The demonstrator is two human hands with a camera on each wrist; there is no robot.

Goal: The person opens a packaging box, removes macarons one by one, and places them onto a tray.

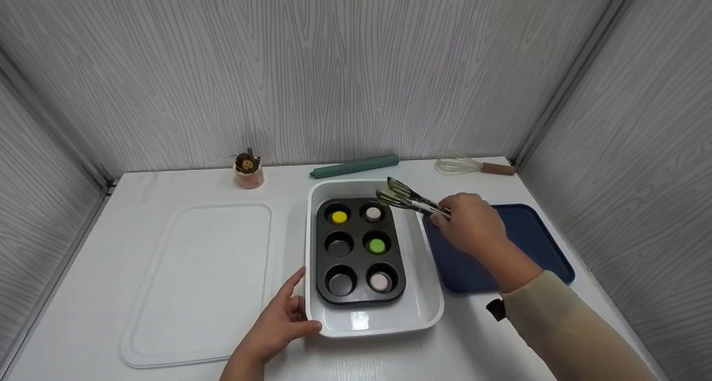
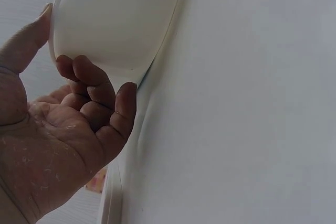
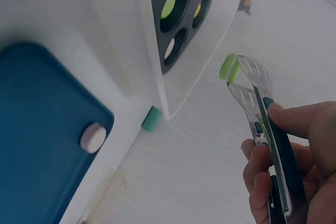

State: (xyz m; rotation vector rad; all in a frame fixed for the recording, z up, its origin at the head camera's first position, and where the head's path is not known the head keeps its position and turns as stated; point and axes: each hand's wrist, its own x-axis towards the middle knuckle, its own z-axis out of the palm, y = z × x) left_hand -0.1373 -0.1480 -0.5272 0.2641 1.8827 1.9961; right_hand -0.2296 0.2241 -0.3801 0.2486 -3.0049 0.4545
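A white table point(image 1: 83, 314) fills the lower part of the head view, boxed in by pale wood-grain walls point(image 1: 356, 69) at the back and on both sides. Nearest the camera, at lower centre, the left hand point(image 1: 281, 322) rests against the near left corner of a white baking dish point(image 1: 428, 308); the left wrist view shows its thumb up on the rim and its fingers curled in under the dish's wall, so it holds that corner. To the left of the hand a white cutting board point(image 1: 200, 281) lies flat. Inside the dish sits a black muffin tin point(image 1: 359, 250) of six cups, with a yellow piece, a green piece and two pale ones showing in four of them. At right of centre the right hand point(image 1: 473, 222) grips a pair of metal tongs point(image 1: 409, 198), whose tips hang above the far right corner of the dish with a small gap between them. Beneath that hand lies a dark blue tray point(image 1: 534, 242). Farthest back, along the wall, stand a small dessert cup point(image 1: 248, 171), a green rolling pin point(image 1: 355, 166) and a whisk point(image 1: 473, 166).
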